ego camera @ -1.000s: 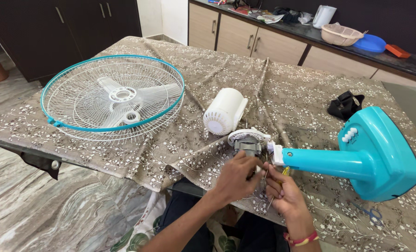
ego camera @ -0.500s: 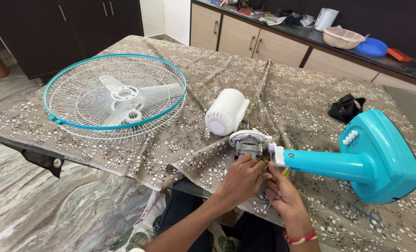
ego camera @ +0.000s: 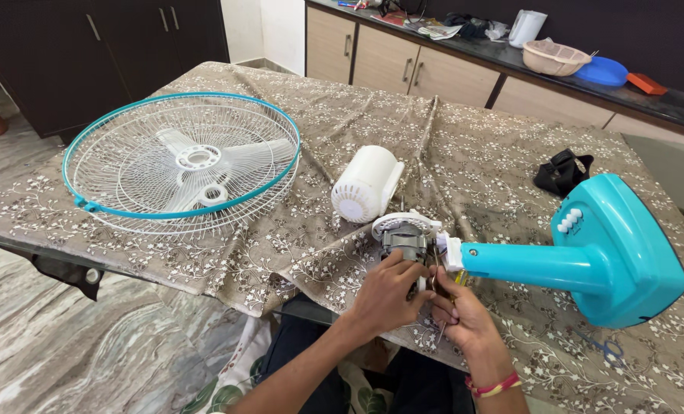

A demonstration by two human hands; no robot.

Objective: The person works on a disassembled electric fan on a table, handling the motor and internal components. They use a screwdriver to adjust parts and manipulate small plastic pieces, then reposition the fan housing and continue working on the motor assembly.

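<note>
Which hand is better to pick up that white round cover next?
Probably the left hand. It rests on the bare motor, nearer the white motor cover. The right hand sits farther away, under the turquoise fan stand.

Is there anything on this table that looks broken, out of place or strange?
Yes. The fan is in pieces and lies on its side. Its bare motor is exposed, with the left hand and right hand at it. The white motor cover and the grille with blades lie apart on the cloth. Nothing looks spilled.
</note>
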